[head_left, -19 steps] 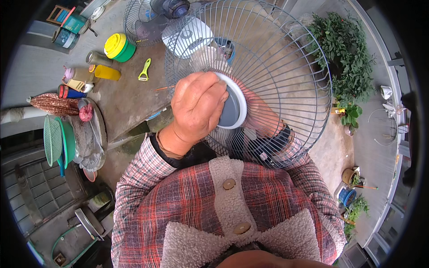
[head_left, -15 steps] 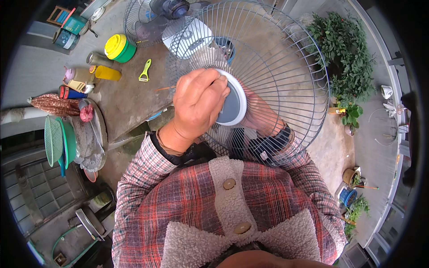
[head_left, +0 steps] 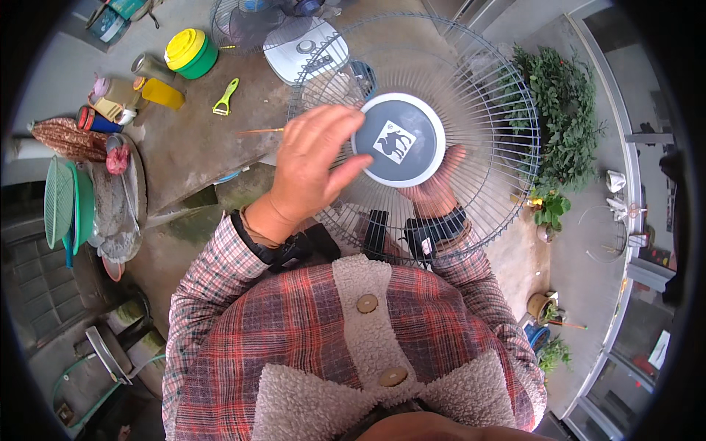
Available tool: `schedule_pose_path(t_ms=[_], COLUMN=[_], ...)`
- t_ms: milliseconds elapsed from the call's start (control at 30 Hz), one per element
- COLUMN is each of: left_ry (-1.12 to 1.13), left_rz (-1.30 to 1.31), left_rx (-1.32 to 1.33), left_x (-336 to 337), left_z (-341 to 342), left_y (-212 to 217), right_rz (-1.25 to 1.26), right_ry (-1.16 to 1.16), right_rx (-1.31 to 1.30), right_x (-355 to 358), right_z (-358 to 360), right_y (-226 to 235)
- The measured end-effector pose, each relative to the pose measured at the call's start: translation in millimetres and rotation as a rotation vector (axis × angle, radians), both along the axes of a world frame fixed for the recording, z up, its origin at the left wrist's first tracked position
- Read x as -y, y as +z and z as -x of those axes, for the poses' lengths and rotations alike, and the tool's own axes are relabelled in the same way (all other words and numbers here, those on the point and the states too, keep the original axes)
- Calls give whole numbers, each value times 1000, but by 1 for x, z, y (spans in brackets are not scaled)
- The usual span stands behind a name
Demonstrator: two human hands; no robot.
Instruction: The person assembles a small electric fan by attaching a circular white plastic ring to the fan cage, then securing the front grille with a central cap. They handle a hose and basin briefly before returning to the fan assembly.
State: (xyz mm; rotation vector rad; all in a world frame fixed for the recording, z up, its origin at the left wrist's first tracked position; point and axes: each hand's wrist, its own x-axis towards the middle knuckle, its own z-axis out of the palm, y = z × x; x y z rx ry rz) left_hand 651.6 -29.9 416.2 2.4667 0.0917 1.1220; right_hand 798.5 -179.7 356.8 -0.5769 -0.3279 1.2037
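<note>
The wire fan guard [head_left: 471, 110] is held up at 12 o'clock, filling the upper middle of the view. It looks light but springy and awkward, with thin wires that could bend; the rim or the round centre cap [head_left: 401, 140] seems the firmest hold. The left hand [head_left: 312, 169] lies loosely spread, fingers [head_left: 346, 125] touching the cap's left edge. The right hand [head_left: 434, 187] supports it from behind the wires; its grip cannot be made out.

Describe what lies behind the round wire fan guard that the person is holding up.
Through the round wire fan guard show the right hand, a white fan base and concrete ground. The dark round centre cap and left hand cover whatever lies behind them.
</note>
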Motion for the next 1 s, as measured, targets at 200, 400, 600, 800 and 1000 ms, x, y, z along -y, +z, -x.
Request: schedule_pose_path(t_ms=[200, 400, 600, 800, 1000], left_ry=[-90, -66, -113, -158, -206], left_rz=[-155, -293, -418, -244, 81], left_rx=[-54, 1, 45, -10, 18], left_x=[8, 24, 41, 36, 26], left_z=[-4, 4, 4, 0, -8], left_y=[1, 21, 37, 36, 33], right_rz=[-36, -28, 0, 16, -19], right_ry=[-19, 24, 82, 122, 241], right_rx=[-3, 12, 30, -88, -228], right_x=[0, -2, 5, -1, -17], right_z=[4, 6, 5, -4, -16], right_y=[8, 26, 46, 70, 78])
